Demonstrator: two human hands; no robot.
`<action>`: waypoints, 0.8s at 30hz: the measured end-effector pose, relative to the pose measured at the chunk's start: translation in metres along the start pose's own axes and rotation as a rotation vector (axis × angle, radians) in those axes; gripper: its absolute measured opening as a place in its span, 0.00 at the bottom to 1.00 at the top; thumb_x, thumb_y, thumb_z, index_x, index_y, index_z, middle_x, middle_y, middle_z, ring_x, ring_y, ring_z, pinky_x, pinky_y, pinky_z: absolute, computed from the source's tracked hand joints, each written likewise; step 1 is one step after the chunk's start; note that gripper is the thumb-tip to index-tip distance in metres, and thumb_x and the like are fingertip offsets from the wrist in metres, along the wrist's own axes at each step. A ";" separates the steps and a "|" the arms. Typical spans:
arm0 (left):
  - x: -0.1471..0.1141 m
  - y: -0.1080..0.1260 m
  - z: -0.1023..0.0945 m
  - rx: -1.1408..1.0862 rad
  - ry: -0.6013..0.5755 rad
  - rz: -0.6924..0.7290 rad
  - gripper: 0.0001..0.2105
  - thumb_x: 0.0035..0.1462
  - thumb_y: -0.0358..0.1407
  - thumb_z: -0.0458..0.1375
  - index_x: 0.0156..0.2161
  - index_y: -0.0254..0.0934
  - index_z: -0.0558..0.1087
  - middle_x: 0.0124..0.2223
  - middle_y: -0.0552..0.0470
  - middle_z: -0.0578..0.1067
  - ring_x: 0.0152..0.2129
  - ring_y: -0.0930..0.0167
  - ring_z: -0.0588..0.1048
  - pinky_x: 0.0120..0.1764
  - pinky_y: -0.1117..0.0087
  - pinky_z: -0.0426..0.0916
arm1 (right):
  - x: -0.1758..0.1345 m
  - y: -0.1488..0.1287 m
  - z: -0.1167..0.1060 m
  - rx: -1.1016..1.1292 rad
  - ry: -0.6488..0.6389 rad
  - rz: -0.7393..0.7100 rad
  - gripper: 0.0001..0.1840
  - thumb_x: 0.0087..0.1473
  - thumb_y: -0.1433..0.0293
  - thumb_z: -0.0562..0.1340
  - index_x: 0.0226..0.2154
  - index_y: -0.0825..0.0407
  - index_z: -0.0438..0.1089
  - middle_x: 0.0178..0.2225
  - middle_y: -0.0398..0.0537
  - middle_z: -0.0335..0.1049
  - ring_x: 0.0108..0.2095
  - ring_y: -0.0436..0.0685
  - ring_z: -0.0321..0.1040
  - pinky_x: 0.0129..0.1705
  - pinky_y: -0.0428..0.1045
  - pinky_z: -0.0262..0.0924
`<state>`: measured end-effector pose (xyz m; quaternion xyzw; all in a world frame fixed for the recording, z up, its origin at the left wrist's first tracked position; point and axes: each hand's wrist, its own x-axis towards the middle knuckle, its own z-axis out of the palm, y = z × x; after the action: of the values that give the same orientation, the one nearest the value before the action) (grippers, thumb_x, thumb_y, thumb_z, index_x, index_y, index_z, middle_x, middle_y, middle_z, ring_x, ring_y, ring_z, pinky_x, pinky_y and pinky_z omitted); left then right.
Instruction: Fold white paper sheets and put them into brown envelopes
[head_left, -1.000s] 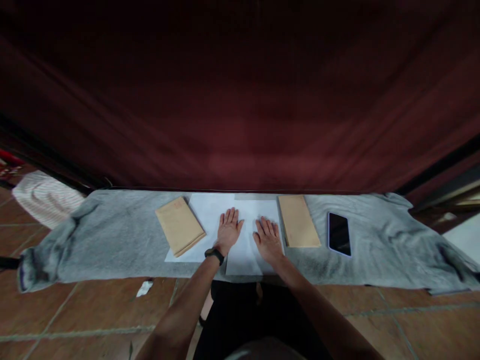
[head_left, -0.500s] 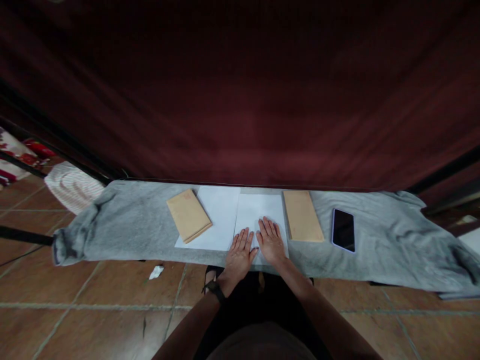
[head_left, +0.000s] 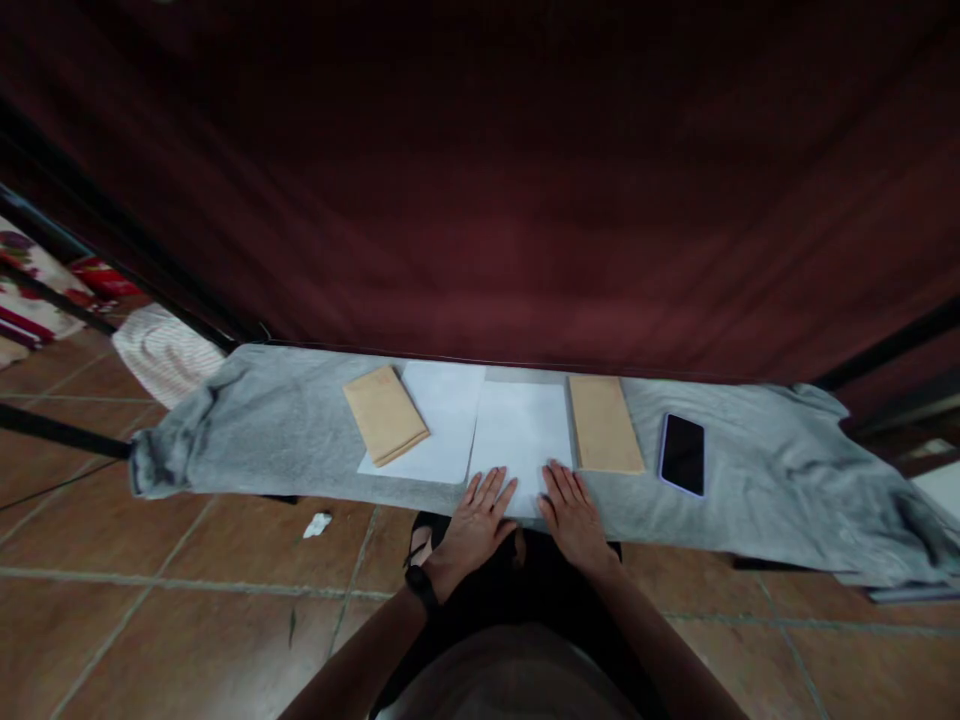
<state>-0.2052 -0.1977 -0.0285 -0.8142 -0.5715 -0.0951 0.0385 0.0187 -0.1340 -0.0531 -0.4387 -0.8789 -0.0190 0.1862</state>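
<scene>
A white sheet of paper point(head_left: 521, 430) lies flat in front of me on the grey cloth. My left hand point(head_left: 480, 515) rests palm down on its lower left corner, fingers stretched out. On the lower right edge of the same sheet lies my right hand point(head_left: 574, 510), also flat with its fingers extended. Another white sheet point(head_left: 446, 410) is just to the left, partly covered by a stack of brown envelopes point(head_left: 386, 412) set at an angle. A second stack of brown envelopes point(head_left: 606, 425) sits close to the right of the sheet under my hands.
A phone with a purple case point(head_left: 682, 455) lies on the right part of the grey cloth point(head_left: 277, 430). Behind the narrow bench hangs a dark red curtain point(head_left: 480, 250). A crumpled white scrap point(head_left: 317, 524) is on the tiled floor point(head_left: 225, 560).
My hands have moved apart and toward me: the right slid from the middle of the sheet to its lower right edge, the left toward the lower left corner. The view has shifted slightly.
</scene>
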 end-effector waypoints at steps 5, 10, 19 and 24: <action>0.001 -0.004 -0.002 -0.004 -0.050 0.038 0.23 0.70 0.32 0.45 0.69 0.35 0.56 0.71 0.43 0.57 0.68 0.65 0.55 0.67 0.54 0.53 | -0.014 0.005 -0.009 0.018 -0.057 -0.116 0.30 0.69 0.62 0.51 0.69 0.53 0.51 0.69 0.53 0.53 0.69 0.61 0.50 0.70 0.62 0.41; 0.015 -0.017 -0.006 -0.078 -0.064 0.063 0.22 0.71 0.35 0.45 0.68 0.38 0.58 0.70 0.44 0.60 0.68 0.67 0.57 0.68 0.55 0.53 | -0.004 0.007 -0.008 0.002 -0.082 -0.076 0.29 0.69 0.63 0.50 0.68 0.52 0.53 0.69 0.53 0.53 0.69 0.62 0.50 0.69 0.63 0.42; 0.026 -0.003 -0.005 -0.102 -0.018 -0.031 0.23 0.71 0.37 0.43 0.69 0.37 0.56 0.69 0.44 0.60 0.67 0.66 0.58 0.67 0.54 0.55 | 0.016 -0.012 -0.005 0.085 -0.044 -0.075 0.28 0.69 0.65 0.50 0.68 0.54 0.53 0.68 0.55 0.55 0.68 0.61 0.52 0.69 0.62 0.45; 0.025 0.022 0.005 -0.082 0.027 -0.092 0.28 0.72 0.43 0.43 0.71 0.34 0.49 0.71 0.40 0.57 0.68 0.62 0.55 0.66 0.51 0.56 | 0.013 -0.022 0.001 0.080 -0.056 -0.075 0.30 0.67 0.69 0.49 0.70 0.54 0.50 0.69 0.54 0.54 0.68 0.59 0.51 0.70 0.61 0.44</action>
<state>-0.1763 -0.1812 -0.0273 -0.7867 -0.6032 -0.1309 0.0084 -0.0058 -0.1371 -0.0470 -0.3981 -0.8996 0.0214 0.1783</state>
